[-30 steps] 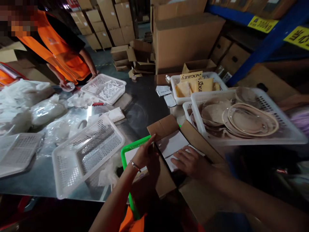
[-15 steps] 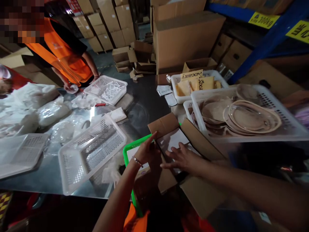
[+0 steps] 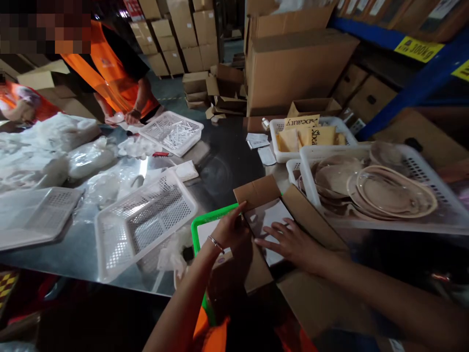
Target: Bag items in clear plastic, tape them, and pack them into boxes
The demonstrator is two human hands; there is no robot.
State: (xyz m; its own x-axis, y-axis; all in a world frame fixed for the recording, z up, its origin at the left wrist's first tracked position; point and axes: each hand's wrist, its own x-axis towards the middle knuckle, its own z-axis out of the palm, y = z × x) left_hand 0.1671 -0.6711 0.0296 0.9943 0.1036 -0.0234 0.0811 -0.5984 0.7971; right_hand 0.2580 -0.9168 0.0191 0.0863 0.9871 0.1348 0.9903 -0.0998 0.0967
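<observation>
An open cardboard box (image 3: 311,222) sits in front of me on a green tray (image 3: 200,227), with white sheets (image 3: 274,217) inside it. My left hand (image 3: 230,230) grips the box's left wall, thumb up against the folded-back flap (image 3: 256,191). My right hand (image 3: 293,242) lies flat on the white sheets inside the box, fingers spread and pointing left.
A white perforated basket (image 3: 142,222) stands left of the box, another one (image 3: 34,215) further left. To the right a basket (image 3: 450,217) holds clear plates; behind it another holds yellow packets (image 3: 315,136). Plastic bags (image 3: 88,161) cover the left. A person in an orange vest (image 3: 113,73) works opposite.
My right hand lifted and spread over the sheets, then settled flat again a little further left. My left hand kept its hold on the box wall. The view shifted slightly.
</observation>
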